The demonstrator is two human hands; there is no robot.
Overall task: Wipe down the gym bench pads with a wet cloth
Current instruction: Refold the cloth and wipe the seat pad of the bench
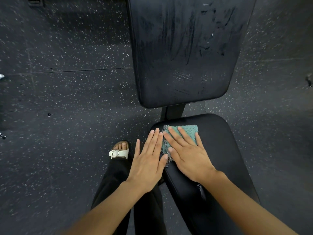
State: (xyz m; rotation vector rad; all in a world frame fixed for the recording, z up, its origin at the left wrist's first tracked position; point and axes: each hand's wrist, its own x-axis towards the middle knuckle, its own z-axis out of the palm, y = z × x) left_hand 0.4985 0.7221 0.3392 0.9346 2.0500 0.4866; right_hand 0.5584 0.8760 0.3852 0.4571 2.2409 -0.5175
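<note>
A black gym bench fills the right half of the view. Its long back pad (183, 53) shows wet streaks and smears. The smaller seat pad (225, 150) lies nearer to me. A folded teal cloth (188, 130) with a grey mesh edge lies on the seat pad's far left corner. My right hand (186, 155) presses flat on the cloth with straight fingers. My left hand (149, 158) lies flat beside it at the seat pad's left edge, fingers straight, its thumb touching the cloth's mesh edge.
Black speckled rubber flooring (67, 99) surrounds the bench. The bench's metal frame (172, 112) shows in the gap between the two pads. My leg in black trousers and a foot in a white sandal (119, 150) stand just left of the seat pad.
</note>
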